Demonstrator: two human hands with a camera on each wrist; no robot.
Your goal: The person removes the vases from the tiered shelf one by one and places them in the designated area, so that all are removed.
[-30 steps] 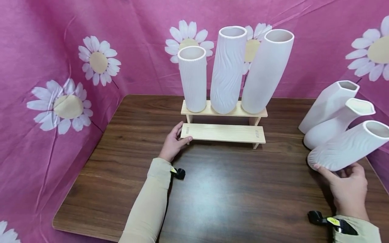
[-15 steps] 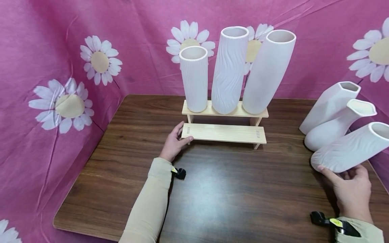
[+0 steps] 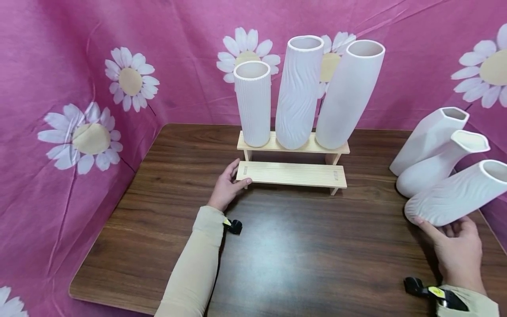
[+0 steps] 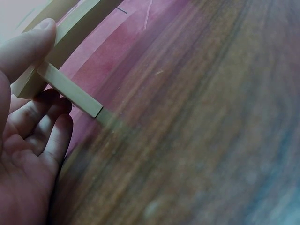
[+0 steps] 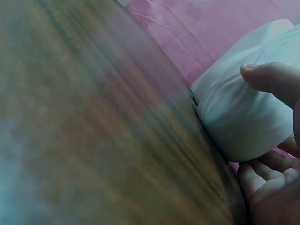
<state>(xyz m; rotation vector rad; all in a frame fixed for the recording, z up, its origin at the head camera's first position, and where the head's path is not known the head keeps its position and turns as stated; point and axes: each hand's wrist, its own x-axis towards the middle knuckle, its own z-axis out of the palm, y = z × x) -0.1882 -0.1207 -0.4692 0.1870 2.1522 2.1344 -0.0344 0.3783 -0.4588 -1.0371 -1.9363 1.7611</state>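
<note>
My left hand (image 3: 225, 187) grips the left end of the pale two-step wooden stand (image 3: 293, 173), thumb over the lower step's front edge. In the left wrist view, the fingers curl below the board beside the stand's leg (image 4: 70, 89). My right hand (image 3: 459, 253) holds a white swirl-ridged vase (image 3: 455, 198) low on its body; the thumb lies on its side and the fingers are near its base (image 5: 243, 145). Behind that vase stand a curved-neck white vase (image 3: 429, 171) and a faceted one (image 3: 425, 141).
Three tall white vases stand along the stand's upper step: a ribbed one (image 3: 252, 110), a wavy one (image 3: 299, 97) and a smooth leaning one (image 3: 348, 101). The brown wooden table (image 3: 158, 211) meets a pink daisy-print cloth (image 3: 182, 61) at its back and left.
My right hand and the ridged vase have shifted slightly to the right, mostly in the first half second. My left hand stays on the stand, which has not visibly moved.
</note>
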